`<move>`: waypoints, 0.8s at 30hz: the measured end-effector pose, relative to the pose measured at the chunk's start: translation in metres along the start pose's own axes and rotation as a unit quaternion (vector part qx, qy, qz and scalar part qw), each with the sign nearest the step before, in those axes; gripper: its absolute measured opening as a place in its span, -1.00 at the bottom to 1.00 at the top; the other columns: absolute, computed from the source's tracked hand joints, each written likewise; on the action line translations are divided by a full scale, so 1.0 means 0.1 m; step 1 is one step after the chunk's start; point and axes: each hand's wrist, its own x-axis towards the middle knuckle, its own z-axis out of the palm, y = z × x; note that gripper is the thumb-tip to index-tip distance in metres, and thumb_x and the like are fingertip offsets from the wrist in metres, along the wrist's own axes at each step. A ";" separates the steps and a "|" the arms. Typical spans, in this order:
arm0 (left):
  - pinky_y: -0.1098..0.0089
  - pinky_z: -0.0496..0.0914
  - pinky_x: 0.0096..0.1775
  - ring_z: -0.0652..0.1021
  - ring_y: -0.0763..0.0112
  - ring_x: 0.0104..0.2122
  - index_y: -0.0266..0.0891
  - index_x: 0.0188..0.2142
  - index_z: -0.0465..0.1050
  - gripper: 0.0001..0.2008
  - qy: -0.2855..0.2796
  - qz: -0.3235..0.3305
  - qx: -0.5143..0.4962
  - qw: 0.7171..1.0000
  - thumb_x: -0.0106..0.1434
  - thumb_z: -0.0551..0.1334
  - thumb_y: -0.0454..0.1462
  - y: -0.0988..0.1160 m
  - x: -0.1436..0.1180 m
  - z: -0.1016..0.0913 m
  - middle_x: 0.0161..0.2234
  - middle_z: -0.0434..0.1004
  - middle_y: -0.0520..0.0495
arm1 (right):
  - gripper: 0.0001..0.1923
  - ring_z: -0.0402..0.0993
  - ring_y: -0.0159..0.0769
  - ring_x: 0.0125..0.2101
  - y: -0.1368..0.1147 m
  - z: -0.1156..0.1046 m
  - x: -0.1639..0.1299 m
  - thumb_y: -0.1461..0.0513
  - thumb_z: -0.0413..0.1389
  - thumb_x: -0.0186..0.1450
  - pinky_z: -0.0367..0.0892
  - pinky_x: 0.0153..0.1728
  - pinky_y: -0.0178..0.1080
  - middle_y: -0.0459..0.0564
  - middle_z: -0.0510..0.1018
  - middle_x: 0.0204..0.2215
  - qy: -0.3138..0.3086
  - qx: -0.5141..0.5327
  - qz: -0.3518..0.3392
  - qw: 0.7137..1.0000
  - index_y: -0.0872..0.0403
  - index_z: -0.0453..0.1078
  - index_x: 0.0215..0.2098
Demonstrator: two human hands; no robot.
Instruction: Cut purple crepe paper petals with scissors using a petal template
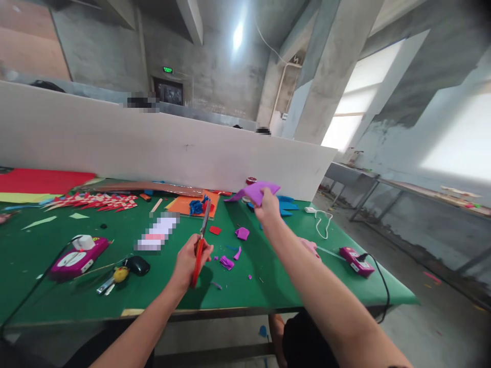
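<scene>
My left hand (191, 258) is closed around the red handles of a pair of scissors (198, 255), whose blades point up and away from me. Out in front, my right hand (268, 203) grips a purple sheet (256, 192) by its edge, lifted over the far part of the table. Small purple scraps (227, 262) and a larger folded purple piece (242, 233) lie on the green tabletop between my arms. A red piece (215, 230) rests near the scissor blades. Crumpled blue pieces (196, 206) sit on an orange sheet (180, 205) beyond my left hand.
A white partition (164, 148) stands along the table's far side. Purple power strips (82, 258) lie at left and right with cords. A black computer mouse (138, 265), nail clippers (105, 286), a red sheet (42, 181) and blue cut pieces (287, 204) also lie on the table.
</scene>
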 end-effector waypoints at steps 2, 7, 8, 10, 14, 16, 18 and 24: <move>0.41 0.41 -0.45 0.55 0.37 -0.53 -0.16 -0.44 0.27 -0.67 -0.038 -0.015 -0.042 0.998 0.02 0.35 -0.05 0.07 -0.06 0.12 -0.49 0.50 0.06 | -0.89 0.43 -0.42 -0.53 0.28 -0.25 -0.29 0.33 0.08 0.15 0.44 -0.48 -0.37 -0.23 0.41 -0.59 0.009 0.006 0.012 1.000 0.03 0.24 -0.38; 0.44 0.41 -0.51 0.53 0.41 -0.57 -0.20 -0.36 0.34 -0.60 -0.071 -0.148 -0.244 0.956 0.05 0.35 0.05 0.20 -0.08 0.48 -0.51 0.50 0.05 | -0.81 0.51 -0.28 -0.49 0.85 -0.62 -0.90 0.15 0.16 0.09 0.44 -0.48 -0.27 -0.13 0.50 -0.58 -0.018 -0.012 0.051 0.998 0.03 0.30 -0.36; 0.46 0.39 -0.56 0.50 0.43 -0.60 -0.20 -0.36 0.35 -0.59 -0.067 -0.164 -0.260 0.949 0.06 0.33 0.07 0.20 -0.06 0.53 -0.54 0.49 0.06 | -0.76 0.51 -0.26 -0.49 0.93 -0.68 -0.99 0.12 0.17 0.07 0.44 -0.48 -0.25 -0.10 0.53 -0.54 -0.026 -0.023 0.057 0.998 0.05 0.32 -0.33; 0.48 0.36 -0.62 0.47 0.45 -0.66 -0.22 -0.39 0.36 -0.60 -0.057 -0.181 -0.267 0.945 0.03 0.35 0.04 0.18 0.01 0.59 -0.58 0.47 0.07 | -0.65 0.52 -0.24 -0.46 1.04 -0.82 -1.08 0.07 0.19 0.07 0.42 -0.47 -0.24 -0.02 0.58 -0.44 -0.060 -0.088 0.054 0.993 0.09 0.36 -0.24; 0.46 0.46 -0.54 0.53 0.42 -0.62 -0.25 -0.45 0.37 -0.68 -0.034 -0.226 -0.279 0.933 -0.17 0.46 -0.27 0.08 0.13 0.56 -0.60 0.50 0.07 | -0.58 0.50 -0.22 -0.47 0.96 -1.21 -0.94 -0.08 0.05 0.23 0.38 -0.46 -0.24 -0.02 0.57 -0.47 -0.180 -0.340 0.007 0.923 0.10 0.42 -0.26; 0.43 0.52 -0.48 0.58 0.37 -0.56 -0.26 -0.41 0.41 -0.70 -0.025 -0.240 -0.285 0.928 -0.17 0.44 -0.35 0.04 0.17 0.49 -0.54 0.55 0.04 | -0.56 0.50 -0.18 -0.42 0.82 -1.40 -0.72 -0.07 -0.06 0.32 0.39 -0.36 -0.19 -0.02 0.56 -0.50 -0.215 -0.457 -0.036 0.862 0.06 0.44 -0.40; 0.40 0.54 -0.47 0.61 0.33 -0.52 -0.29 -0.36 0.46 -0.72 -0.018 -0.253 -0.288 0.923 -0.12 0.41 -0.38 0.01 0.20 0.42 -0.49 0.59 -0.02 | -0.61 0.49 -0.10 -0.21 0.69 -1.52 -0.43 0.06 -0.14 0.39 0.34 -0.14 -0.10 0.06 0.59 -0.34 -0.203 -0.533 -0.087 0.817 0.04 0.45 -0.34; 0.38 0.57 -0.50 0.61 0.34 -0.54 -0.34 -0.36 0.50 -0.85 0.021 -0.306 -0.263 0.915 0.01 0.34 -0.46 0.00 0.20 0.31 -0.44 0.61 -0.09 | -0.59 0.17 0.02 0.19 0.84 -1.39 0.31 0.19 0.19 0.18 0.04 0.18 0.02 0.17 0.39 0.13 -0.277 -0.670 -0.182 0.664 0.07 0.40 0.00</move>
